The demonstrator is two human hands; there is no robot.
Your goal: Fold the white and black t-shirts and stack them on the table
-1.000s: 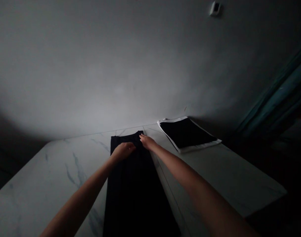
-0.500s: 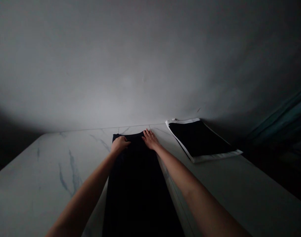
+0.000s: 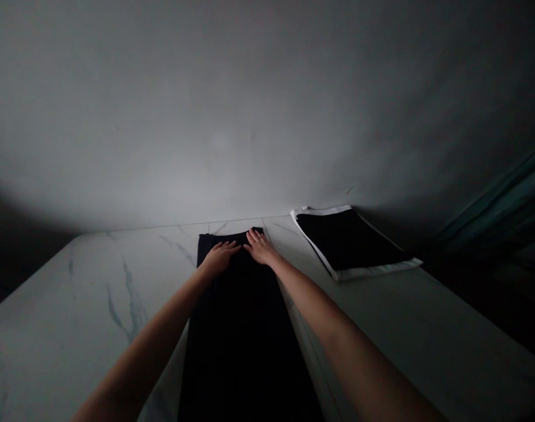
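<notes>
A long black garment (image 3: 245,340), which looks like folded trousers, lies lengthwise over the marbled table from its far end down to the bottom of the view. My left hand (image 3: 221,256) rests flat on the cloth near its far edge, fingers stretched toward the right. Beside it, my right hand (image 3: 259,246) lies on the far right part of the cloth with its fingers spread. Both hands press on the fabric without gripping it. In the dim light, folds and seams of the dark cloth are hard to make out.
At the back right of the white marbled table (image 3: 87,305) lies a flat black-and-white folded cloth stack (image 3: 359,240). A pale wall (image 3: 232,117) rises behind the table's far edge. Teal fabric (image 3: 513,193) hangs in the shadow at right.
My left hand has opened from curled fingers to a flat spread and shifted right over the cloth. My right hand has moved slightly left, uncovering the cloth's far right corner.
</notes>
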